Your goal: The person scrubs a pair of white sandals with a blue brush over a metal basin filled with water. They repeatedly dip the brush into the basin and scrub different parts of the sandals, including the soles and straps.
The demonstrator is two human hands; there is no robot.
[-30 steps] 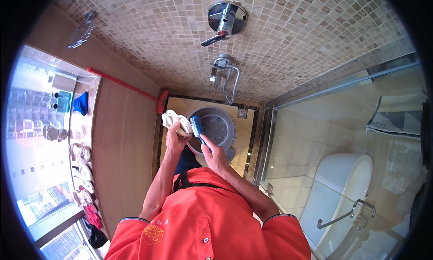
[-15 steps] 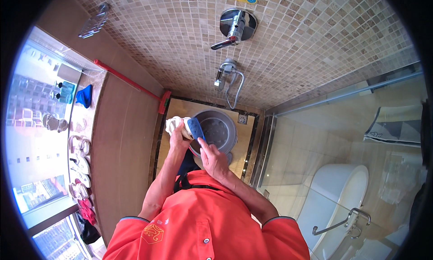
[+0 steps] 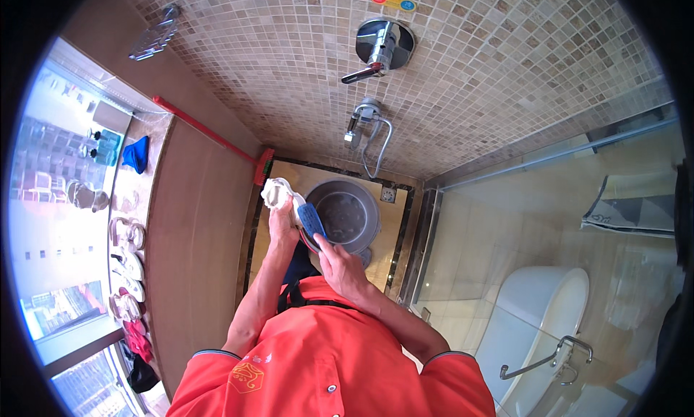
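Observation:
My left hand (image 3: 283,225) is closed around a white shoe (image 3: 276,194), held up over the left rim of a grey basin (image 3: 372,213). A blue scrubbing brush (image 3: 311,220) is in my right hand (image 3: 343,268), with the index finger stretched along its back. The brush lies against the side of the shoe nearest the basin. Its bristles are hidden from this view. Inside the basin the bottom looks wet, with some pale spots.
On the left ledge stand several pairs of shoes and sandals (image 3: 127,265) and a blue cloth (image 3: 136,155). A red-handled broom (image 3: 206,130) leans by the left wall. Ahead are a chrome shower tap (image 3: 380,50) and hose (image 3: 388,146). Behind glass at right is a white bathtub (image 3: 538,290).
The shoe has tipped in my left hand, so its opening now faces up more. The brush and my right hand have slid slightly down and toward me.

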